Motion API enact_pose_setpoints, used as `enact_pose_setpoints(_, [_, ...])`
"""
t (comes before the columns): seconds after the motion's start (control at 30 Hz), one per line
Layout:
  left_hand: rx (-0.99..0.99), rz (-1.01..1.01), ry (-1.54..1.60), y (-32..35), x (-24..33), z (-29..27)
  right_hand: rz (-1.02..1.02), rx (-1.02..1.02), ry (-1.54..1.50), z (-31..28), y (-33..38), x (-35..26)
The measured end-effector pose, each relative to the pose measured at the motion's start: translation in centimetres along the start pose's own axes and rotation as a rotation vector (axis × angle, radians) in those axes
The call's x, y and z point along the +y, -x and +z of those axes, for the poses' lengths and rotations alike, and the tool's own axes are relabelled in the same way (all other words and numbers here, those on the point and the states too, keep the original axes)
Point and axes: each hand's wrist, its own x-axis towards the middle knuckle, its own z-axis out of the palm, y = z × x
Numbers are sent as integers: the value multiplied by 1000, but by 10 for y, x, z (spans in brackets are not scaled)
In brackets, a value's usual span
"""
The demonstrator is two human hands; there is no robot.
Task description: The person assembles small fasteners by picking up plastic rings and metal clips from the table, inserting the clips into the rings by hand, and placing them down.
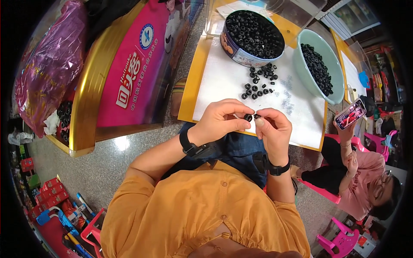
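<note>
The left hand [221, 118] pinches a small black ring [248, 117] between thumb and forefinger, fingers curled in close, and the right hand [273, 129] meets it with a second, smaller black piece [257, 115] nipped at its fingertips. The two pieces sit end to end and seem to touch, held up just in front of the chest over the near edge of the table [189, 92], probably so the fine fit can be watched closely. A thin white stub shows by the left thumb; what it is cannot be told.

A loose scatter of rings [259, 81] lies on the white sheet [219, 77] just beyond the hands, within easy reach. Behind it stands a round tin [241, 55] heaped with the same black rings, and to its right a pale green bowl [301, 69] holding more; keeping them in two containers looks like a way of separating batches.

The table has a yellow top. To its left a large pink and gold box [124, 77] leans, with a purple bag [47, 64] beyond. The floor [103, 163] is speckled stone. At right another person in pink sits on a pink chair [320, 189], holding a phone [349, 114].
</note>
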Motion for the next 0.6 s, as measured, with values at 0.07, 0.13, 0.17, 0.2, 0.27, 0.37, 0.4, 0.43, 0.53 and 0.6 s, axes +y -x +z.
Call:
enact_pose_setpoints(0.07, [5, 58, -58, 1, 3, 0, -21, 0, -11, 2, 2, 0])
enact_pose_setpoints(0.13, [14, 55, -130, 0, 7, 0, -58, -4, -2, 6, 3, 1])
enact_pose_setpoints(0.17, [18, 56, -128, 0, 7, 0, -98, -4, 6, 7, 4, 2])
enact_pose_setpoints(0.2, [17, 73, -151, -1, 7, 0, -97, -8, 8, 8, 4, 2])
enact_pose_setpoints(0.27, [17, 92, -173, -1, 7, -1, -102, 10, 20, 8, 5, 3])
enact_pose_setpoints(0.37, [48, 64, -178, -3, 4, -3, 1, 45, 49, -1, -1, 7])
enact_pose_setpoints(0.4, [65, 27, -172, -5, 2, -5, -1, 46, 53, -4, -5, 9])
enact_pose_setpoints(0.43, [81, -9, -166, -6, -1, -8, 102, 78, 232, -8, -10, 10])
enact_pose_setpoints(0.53, [116, -116, -99, -10, -10, -13, 159, 104, 585, -20, -21, 19])
enact_pose_setpoints(0.6, [95, -148, -103, -11, -15, -16, -55, 41, 979, -26, -26, 18])
